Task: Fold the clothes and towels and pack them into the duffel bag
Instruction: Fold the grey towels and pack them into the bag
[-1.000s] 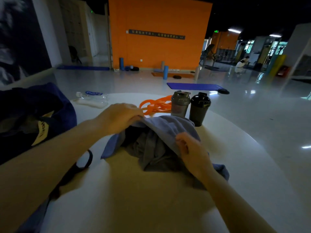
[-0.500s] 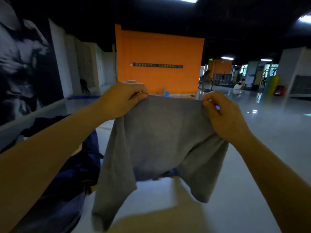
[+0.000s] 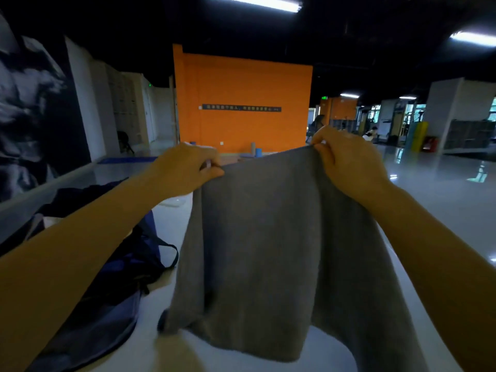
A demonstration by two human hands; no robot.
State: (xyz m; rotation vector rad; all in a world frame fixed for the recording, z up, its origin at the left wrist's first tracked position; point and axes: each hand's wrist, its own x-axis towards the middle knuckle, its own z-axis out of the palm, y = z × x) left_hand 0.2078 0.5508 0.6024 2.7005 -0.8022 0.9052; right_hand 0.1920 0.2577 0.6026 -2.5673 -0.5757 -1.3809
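Here, both hands hold a gray garment up in the air in front of the person, above the white surface. The left hand pinches the top edge at its left corner, thumb and curled fingers closed on the fabric. The right hand grips the top edge at the right corner, fingers bunched over the cloth and knuckles toward the camera. Between the two hands the top edge runs nearly straight, a little higher on the right. The cloth hangs down flat and wide, with a fold running down its left side and a longer flap falling on the right beneath the right forearm. Whether its lower hem touches the surface cannot be told.

To the left of the garment a dark blue duffel bag lies on the surface, partly hidden under the left forearm, with a dark strap looping out toward the hanging cloth. The bag and the garment are close beside each other but apart.

Beyond the hands stands an orange wall with a dark sign strip, a glossy floor stretches to the right, and ceiling lights glow overhead.
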